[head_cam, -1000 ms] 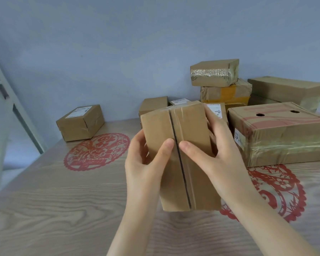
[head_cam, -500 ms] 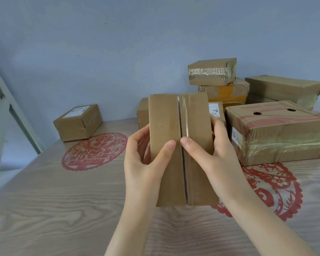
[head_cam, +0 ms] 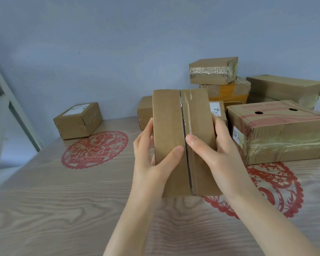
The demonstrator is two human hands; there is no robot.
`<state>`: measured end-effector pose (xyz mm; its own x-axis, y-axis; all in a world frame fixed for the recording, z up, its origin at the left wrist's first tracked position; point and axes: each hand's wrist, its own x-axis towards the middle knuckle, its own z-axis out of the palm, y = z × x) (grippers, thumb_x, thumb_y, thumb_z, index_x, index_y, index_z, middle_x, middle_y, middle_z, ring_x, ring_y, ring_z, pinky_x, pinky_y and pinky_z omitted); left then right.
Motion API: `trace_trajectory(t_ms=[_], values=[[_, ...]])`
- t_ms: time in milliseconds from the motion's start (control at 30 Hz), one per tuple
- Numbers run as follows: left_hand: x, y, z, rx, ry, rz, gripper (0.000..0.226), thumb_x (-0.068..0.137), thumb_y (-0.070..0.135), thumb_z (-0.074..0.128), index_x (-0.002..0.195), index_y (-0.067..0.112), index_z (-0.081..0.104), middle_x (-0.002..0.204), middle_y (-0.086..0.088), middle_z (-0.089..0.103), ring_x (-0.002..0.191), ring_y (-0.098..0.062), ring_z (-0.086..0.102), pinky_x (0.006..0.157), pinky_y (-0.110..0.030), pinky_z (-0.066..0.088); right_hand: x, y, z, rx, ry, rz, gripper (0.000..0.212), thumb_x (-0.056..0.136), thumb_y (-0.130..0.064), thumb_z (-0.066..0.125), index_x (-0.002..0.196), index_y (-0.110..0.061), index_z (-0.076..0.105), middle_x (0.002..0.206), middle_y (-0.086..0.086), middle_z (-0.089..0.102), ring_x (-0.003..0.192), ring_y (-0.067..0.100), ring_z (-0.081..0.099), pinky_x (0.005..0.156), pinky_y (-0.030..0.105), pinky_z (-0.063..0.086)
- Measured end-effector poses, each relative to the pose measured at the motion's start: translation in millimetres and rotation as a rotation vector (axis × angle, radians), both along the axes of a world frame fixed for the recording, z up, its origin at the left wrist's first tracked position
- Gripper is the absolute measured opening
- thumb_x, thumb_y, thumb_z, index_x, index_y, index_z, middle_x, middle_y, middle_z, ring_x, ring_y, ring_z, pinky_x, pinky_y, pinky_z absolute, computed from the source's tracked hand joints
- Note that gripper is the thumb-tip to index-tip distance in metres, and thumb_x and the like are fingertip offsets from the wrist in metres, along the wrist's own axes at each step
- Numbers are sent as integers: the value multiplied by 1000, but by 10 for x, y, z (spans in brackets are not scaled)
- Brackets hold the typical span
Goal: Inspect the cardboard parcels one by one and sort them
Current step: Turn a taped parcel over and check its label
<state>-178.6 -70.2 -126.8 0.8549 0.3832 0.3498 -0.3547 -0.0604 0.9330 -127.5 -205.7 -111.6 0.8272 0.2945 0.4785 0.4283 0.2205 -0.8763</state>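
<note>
Head view: your left hand point(head_cam: 151, 159) & right hand point(head_cam: 224, 157) both grasp the box point(head_cam: 170, 130), upright over the table point(head_cam: 63, 209) at 12 o'clock. The tape looks slick, so thumbs may slip. Swing toward 2 o'clock & you'd prob knock the stack point(head_cam: 225, 89).

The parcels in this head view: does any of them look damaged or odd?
Yes. The held parcel, gripped by the left hand and the right hand, shows a dark gap along its taped seam. The large box at right has two holes on top and wrinkled tape. The top box of the stack has crumpled tape.
</note>
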Motion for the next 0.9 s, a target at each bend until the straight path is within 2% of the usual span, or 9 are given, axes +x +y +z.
trace_trajectory(t_ms=[133,233,333,400,467,533,633,733,900], values=[[-1,8,13,-41,9,38,82,64,43,80,141,40,52,139,-6,60,126,-24,61,101,-48,53,-37,6,4,-23,4,105,52,95,-7,60,139,-32,47,120,-21,67,111,-7,61,91,11,49],[-22,25,42,-107,-13,67,72,72,25,79,140,30,55,124,3,71,112,-17,70,91,-37,58,-91,47,-10,-62,-17,152,62,96,-3,59,145,-37,40,130,-21,61,121,-5,56,101,17,47],[-39,-26,67,-80,-9,57,67,82,10,77,141,31,52,122,10,72,112,-11,69,90,-30,59,-88,56,-13,-16,-6,97,61,95,2,57,137,-40,43,123,-25,64,117,-6,58,96,14,48],[-38,-56,72,-33,-19,13,73,83,4,76,145,31,49,125,12,70,115,-7,67,93,-22,56,-63,37,-1,9,19,77,59,94,2,57,134,-41,45,119,-27,65,114,-8,60,92,11,48],[-28,-75,56,-3,-37,22,76,77,12,74,146,30,47,130,12,68,119,-6,64,98,-21,52,-45,14,13,14,40,88,58,95,1,57,136,-38,45,119,-26,66,113,-7,60,92,11,49],[-26,-87,55,-25,-56,68,74,75,17,71,145,29,49,130,11,68,118,-6,65,96,-21,54,-41,7,5,-4,25,102,62,95,-1,58,143,-37,42,126,-24,63,117,-7,58,98,16,49],[-8,-52,49,-107,-47,128,72,77,18,76,143,30,50,129,9,67,111,-5,68,86,-25,58,-67,33,-23,-67,-18,109,77,90,-20,66,154,-37,27,151,-26,40,139,-7,37,117,34,36],[-1,-3,46,-179,-31,151,77,68,30,74,141,33,51,130,7,66,109,-7,68,87,-28,55,-98,81,-49,-113,-76,86,83,84,-26,60,156,-38,20,159,-26,24,147,-3,21,121,42,26],[-32,-76,57,-149,-38,32,75,69,27,72,139,34,49,127,11,68,112,-6,68,76,-20,56,-60,28,-4,57,63,50,76,91,-19,61,155,-38,25,153,-21,39,138,-1,40,116,39,37]])
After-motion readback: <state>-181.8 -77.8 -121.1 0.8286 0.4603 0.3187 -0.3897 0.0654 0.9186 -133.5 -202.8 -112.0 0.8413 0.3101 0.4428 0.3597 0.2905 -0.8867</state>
